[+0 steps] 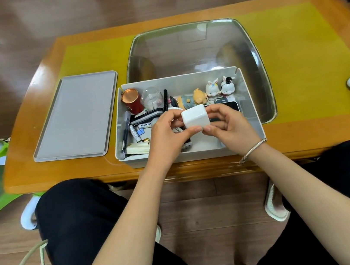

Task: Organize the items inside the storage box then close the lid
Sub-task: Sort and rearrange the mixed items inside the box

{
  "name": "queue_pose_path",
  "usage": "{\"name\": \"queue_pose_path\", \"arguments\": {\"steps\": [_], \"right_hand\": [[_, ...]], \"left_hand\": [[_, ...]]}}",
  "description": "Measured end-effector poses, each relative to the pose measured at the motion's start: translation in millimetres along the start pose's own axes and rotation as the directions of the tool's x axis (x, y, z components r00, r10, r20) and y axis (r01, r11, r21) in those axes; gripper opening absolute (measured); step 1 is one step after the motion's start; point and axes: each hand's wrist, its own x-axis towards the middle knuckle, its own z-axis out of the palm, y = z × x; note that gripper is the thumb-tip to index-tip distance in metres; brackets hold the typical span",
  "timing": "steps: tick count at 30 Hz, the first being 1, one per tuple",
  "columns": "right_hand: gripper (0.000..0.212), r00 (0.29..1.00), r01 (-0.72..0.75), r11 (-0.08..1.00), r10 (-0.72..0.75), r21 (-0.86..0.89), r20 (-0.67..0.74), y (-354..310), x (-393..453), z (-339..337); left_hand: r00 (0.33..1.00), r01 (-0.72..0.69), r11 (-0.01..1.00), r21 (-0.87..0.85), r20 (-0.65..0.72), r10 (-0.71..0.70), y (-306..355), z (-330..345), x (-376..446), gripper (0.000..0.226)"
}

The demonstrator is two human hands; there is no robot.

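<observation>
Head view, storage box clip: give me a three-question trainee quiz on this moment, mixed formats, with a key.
1. True or false: the lid is on the box.
2. Which hands hold the white cube? A) left hand only B) right hand only C) both
3. Fill in: the two rabbit figurines stand at the box's far ____ corner.

Key:
1. False; it lies on the table, left of the box.
2. C
3. right
</observation>
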Motion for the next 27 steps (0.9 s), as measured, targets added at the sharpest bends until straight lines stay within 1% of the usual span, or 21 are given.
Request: {"name": "queue_pose_path", "arguments": {"steps": [2, 4, 6, 8, 10, 13, 15, 17, 20, 22, 23, 24, 25, 26, 27], "right_hand": [[0.044, 1.0, -0.004, 1.0, 0.004, 0.03, -0.008, 1, 0, -1], [0.054, 1.0, 0.02, 0.999, -0.019, 0.03, -0.02, 2, 0, -1], [0.065, 0.998, 0.055, 0.998, -0.055, -0.008, -0.021, 4, -1, 0], [0.07, 0.994, 0.102, 0.99, -0.105, -0.1, -0.023, 5, -2, 2], [0.069, 0.989, 0.141, 0.971, -0.148, -0.194, -0.023, 5, -1, 4], [0.062, 0.977, 0.202, 0.936, -0.214, -0.29, -0.009, 7, 0, 4], [0.06, 0.975, 0.197, 0.905, -0.22, -0.376, -0.02, 9, 0, 5], [0.06, 0.976, 0.157, 0.877, -0.208, -0.454, -0.064, 11, 0, 5], [0.059, 0.977, 0.133, 0.859, -0.197, -0.495, -0.079, 11, 1, 0], [0.058, 0.976, 0.146, 0.86, -0.205, -0.489, -0.069, 10, 1, -8], [0.058, 0.976, 0.15, 0.864, -0.207, -0.481, -0.068, 8, 0, -14], [0.059, 0.975, 0.148, 0.869, -0.207, -0.472, -0.076, 7, 0, -21], [0.06, 0.974, 0.136, 0.87, -0.205, -0.474, -0.096, 7, 1, -28], [0.061, 0.972, 0.116, 0.862, -0.2, -0.493, -0.122, 7, 1, -36], [0.062, 0.971, 0.091, 0.85, -0.192, -0.519, -0.145, 7, 2, -44]], "left_hand": [[0.999, 0.041, 0.998, -0.049, 0.015, -0.041, 0, 0, 1, 0.034], [0.995, 0.094, 0.989, -0.118, 0.03, -0.091, 0, 1, 1, 0.032], [0.994, 0.113, 0.984, -0.135, 0.013, -0.112, -1, 1, 2, 0.033], [0.993, 0.112, 0.987, -0.115, -0.007, -0.114, -2, 1, 3, 0.035], [0.995, 0.094, 0.991, -0.096, -0.005, -0.095, -1, 0, 2, 0.035], [0.998, 0.057, 0.997, -0.056, 0.015, -0.056, 0, 0, 1, 0.031], [0.998, 0.045, 0.997, -0.069, 0.035, -0.043, 1, -1, 0, 0.028], [0.997, 0.055, 0.992, -0.117, 0.055, -0.049, 1, -1, -2, 0.028], [0.994, 0.069, 0.985, -0.157, 0.093, -0.054, 0, 1, -3, 0.033], [0.987, 0.08, 0.986, -0.144, 0.147, -0.059, -1, 3, -3, 0.046], [0.98, 0.082, 0.992, -0.099, 0.187, -0.063, -1, 5, -4, 0.056], [0.973, 0.061, 0.998, -0.003, 0.225, -0.059, -1, 7, -5, 0.068], [0.966, 0.004, 0.99, 0.137, 0.256, -0.04, -1, 9, -6, 0.077], [0.958, -0.084, 0.953, 0.291, 0.286, -0.003, -1, 12, -7, 0.082], [0.945, -0.187, 0.886, 0.423, 0.324, 0.045, -2, 14, -9, 0.083]]}}
